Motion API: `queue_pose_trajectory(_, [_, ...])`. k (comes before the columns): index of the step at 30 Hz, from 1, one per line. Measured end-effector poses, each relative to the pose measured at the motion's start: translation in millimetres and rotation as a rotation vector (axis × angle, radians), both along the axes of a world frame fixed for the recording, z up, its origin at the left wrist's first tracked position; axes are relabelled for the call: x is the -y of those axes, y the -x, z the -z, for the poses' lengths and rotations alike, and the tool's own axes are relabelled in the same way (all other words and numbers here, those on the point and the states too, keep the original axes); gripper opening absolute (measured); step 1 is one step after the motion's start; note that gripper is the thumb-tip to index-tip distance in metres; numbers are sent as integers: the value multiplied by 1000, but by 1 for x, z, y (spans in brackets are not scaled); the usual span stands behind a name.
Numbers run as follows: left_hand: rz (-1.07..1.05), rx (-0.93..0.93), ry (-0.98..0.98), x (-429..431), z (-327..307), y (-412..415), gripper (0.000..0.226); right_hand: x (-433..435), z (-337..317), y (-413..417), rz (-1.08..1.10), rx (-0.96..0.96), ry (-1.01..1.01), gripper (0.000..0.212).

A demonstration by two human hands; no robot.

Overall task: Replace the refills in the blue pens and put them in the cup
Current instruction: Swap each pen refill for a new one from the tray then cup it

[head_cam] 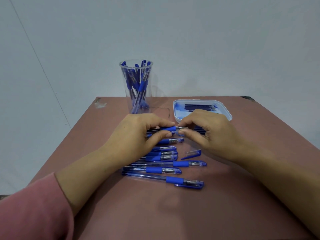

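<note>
Reddish-brown table [242, 170] noted against a pale grey wall [207, 40]. At the far edge, left of centre, a clear plastic cup [128, 99] is stood upright, and a bundle of finished pens [142, 85] is held in it, crossed and leaning. To its right, also far, a white tray [175, 113] is set down, smeared with blue ink, with dark refills [199, 106] laid lengthwise inside. A thin dark cord [166, 110] is seen on the tabletop between cup and tray. Just near of these, a blue pen [168, 128] is held level above the table between both hands. The left hand [136, 134] is closed around its barrel, thumb and forefinger pressed on the blue rubber grip, remaining fingers curled over. The right hand [209, 130] is pinched at the pen's uncapped right end, thumb and forefinger tips brought together on the metal tip [181, 127], other fingers bent loosely. Under the hands and nearer, capped pens [180, 164] are laid side by side in a rough row, caps to the right; the far ones are partly hidden by the left hand. A loose cap [193, 153] is lying alone to the right of the row, near the right wrist. A pink sleeve [31, 210] is seen on the left forearm at the near left corner.
</note>
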State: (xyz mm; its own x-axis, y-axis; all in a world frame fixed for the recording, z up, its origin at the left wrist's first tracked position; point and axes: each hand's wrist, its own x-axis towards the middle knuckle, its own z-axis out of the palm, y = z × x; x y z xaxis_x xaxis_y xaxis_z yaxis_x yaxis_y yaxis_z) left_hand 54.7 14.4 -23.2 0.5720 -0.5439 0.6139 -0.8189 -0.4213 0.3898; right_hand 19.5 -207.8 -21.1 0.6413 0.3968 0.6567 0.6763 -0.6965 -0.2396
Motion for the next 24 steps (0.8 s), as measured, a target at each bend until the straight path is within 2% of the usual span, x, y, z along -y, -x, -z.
queue_pose_trajectory(4, [-5, 2, -12, 0, -1, 1, 25, 0, 0, -1, 4, -45, -17, 9])
queue_pose_trajectory(8, [-54, -25, -57, -3, -2, -2, 25, 10, -5, -1, 18, -266, -9, 24])
queue_pose_trajectory(16, [-106, -41, -96, -5, -3, -5, 26, 36, -10, 9, 53, -480, 314, 26])
queue_pose_trajectory(19, [-97, -55, -100, -6, -3, -5, 27, 32, -10, 9, 63, -498, 378, 18])
queue_pose_trajectory(21, [-92, -59, -103, -6, -3, -5, 27, 31, -9, 9, 96, -471, 337, 13])
queue_pose_trajectory(24, [-89, -53, -101, -6, -5, -4, 27, 32, -10, 9, 160, -393, 107, 7])
